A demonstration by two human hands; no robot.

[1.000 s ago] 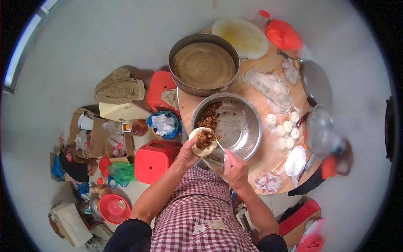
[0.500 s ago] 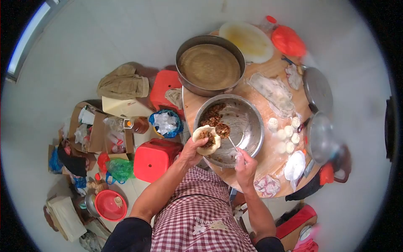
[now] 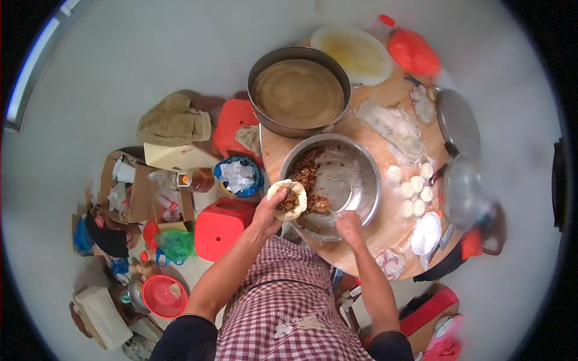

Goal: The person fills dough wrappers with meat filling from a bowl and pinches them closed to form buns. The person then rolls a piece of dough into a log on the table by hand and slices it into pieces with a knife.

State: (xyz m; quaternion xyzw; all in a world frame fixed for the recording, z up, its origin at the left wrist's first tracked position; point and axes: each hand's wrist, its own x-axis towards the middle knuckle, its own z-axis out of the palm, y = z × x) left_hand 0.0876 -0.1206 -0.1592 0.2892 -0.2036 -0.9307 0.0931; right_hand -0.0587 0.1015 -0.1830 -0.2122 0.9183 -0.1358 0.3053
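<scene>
A round dough wrapper (image 3: 295, 215) rests in my left hand (image 3: 266, 215), its fingers curled beneath it and the thumb over the edge. Brown chopped filling (image 3: 290, 201) sits in the wrapper's middle. My right hand (image 3: 349, 227) grips the handle of a spoon (image 3: 322, 208), whose bowl is down against the filling in a large metal mixing bowl (image 3: 377, 180). More loose filling (image 3: 306, 168) lies along that bowl's left side. The wrapper is held over the bowl's near left rim.
Several small dough pieces (image 3: 416, 183) lie on the round wooden table (image 3: 367, 246), right of the bowl. Behind it stands a deep round pan (image 3: 253, 99). A cloth-like pale sheet (image 3: 394, 132) and a metal lid (image 3: 457, 123) are farther right. A red stool (image 3: 223, 228) stands at left.
My right hand has lowered the spoon from beside the wrapper into the filling in the bowl. My left hand has shifted slightly left with the filled wrapper.
</scene>
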